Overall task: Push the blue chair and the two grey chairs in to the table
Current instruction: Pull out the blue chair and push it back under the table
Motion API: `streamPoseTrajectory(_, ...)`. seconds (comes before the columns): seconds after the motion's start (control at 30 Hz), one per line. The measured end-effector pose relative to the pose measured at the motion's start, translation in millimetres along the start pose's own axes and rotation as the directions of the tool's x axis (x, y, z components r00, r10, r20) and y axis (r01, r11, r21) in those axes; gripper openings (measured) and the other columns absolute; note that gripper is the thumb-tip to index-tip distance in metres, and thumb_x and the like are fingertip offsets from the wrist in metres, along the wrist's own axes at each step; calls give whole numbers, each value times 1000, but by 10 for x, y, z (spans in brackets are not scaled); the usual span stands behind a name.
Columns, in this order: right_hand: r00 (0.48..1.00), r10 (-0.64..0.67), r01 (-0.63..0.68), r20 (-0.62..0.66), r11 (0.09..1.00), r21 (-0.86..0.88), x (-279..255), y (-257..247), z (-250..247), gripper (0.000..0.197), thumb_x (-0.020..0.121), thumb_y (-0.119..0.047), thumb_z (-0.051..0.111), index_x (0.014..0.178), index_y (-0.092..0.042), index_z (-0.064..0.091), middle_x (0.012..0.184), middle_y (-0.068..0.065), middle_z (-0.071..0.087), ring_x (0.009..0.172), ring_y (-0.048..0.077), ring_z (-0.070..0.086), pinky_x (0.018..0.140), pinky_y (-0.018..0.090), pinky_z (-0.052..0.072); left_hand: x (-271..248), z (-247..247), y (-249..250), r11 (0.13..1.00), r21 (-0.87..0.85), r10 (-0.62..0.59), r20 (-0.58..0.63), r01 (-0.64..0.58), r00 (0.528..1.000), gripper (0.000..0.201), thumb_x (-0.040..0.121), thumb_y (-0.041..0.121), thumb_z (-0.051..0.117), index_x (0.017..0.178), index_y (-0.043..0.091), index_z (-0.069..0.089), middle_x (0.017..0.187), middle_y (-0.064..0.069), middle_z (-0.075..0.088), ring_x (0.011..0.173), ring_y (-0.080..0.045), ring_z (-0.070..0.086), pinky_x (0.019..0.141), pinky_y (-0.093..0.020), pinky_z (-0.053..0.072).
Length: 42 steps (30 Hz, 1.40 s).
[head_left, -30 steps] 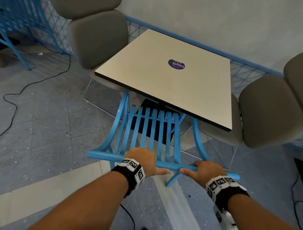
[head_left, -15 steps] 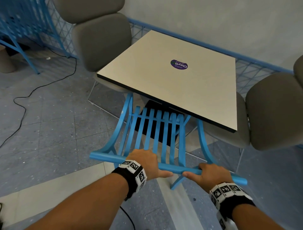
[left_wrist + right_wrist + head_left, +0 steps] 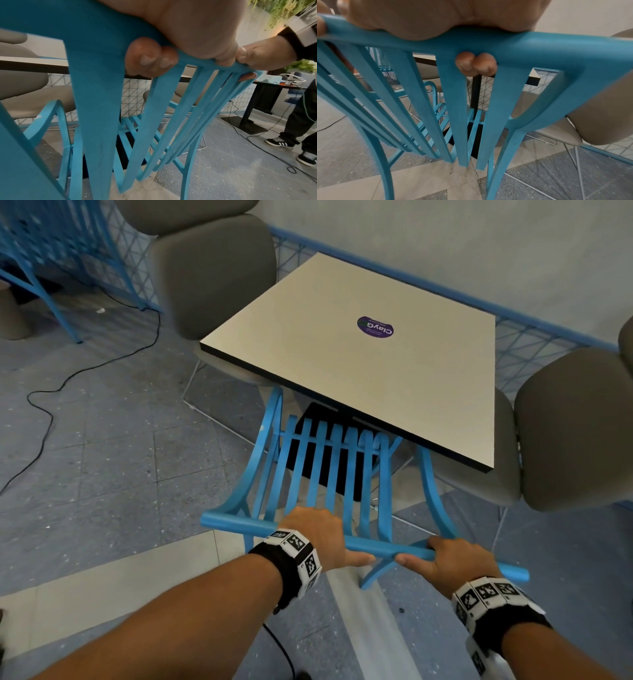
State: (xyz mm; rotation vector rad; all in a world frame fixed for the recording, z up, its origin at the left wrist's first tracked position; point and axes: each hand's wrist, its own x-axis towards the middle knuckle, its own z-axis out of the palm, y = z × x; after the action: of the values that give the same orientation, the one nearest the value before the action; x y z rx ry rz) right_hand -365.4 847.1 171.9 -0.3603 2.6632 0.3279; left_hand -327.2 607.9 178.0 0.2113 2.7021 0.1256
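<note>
- My left hand (image 3: pixel 317 534) and right hand (image 3: pixel 457 559) each wrap the top rail of the blue chair (image 3: pixel 329 474), fingers curled under it.
- Its seat front sits under the table (image 3: pixel 359 364) edge; I judge the push nearly finished, needing only a short straight shove.
- Both grey chairs (image 3: pixel 219 275) flank the table; their seats seem tucked, legs partly hidden.

Sky-blue slatted chair (image 3: pixel 329 474), 2 grey chairs (image 3: pixel 212 268), beige black-edged table (image 3: pixel 428 378) with purple sticker (image 3: pixel 375 327), speckled blue-grey floor (image 3: pixel 102 457).
</note>
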Motion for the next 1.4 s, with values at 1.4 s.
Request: streamPoseTrajectory(1.4, 997, 36, -30, -69, 995, 93, 825, -942, -589, 89, 57, -98, 4, 79, -29, 56, 69, -6, 61, 66, 16, 58, 66, 34, 52, 812, -595, -1392, 984, 162, 72, 20, -74, 997, 83, 59, 98, 22, 65, 22, 53, 62, 3, 54, 56, -14, 51, 54, -30, 40)
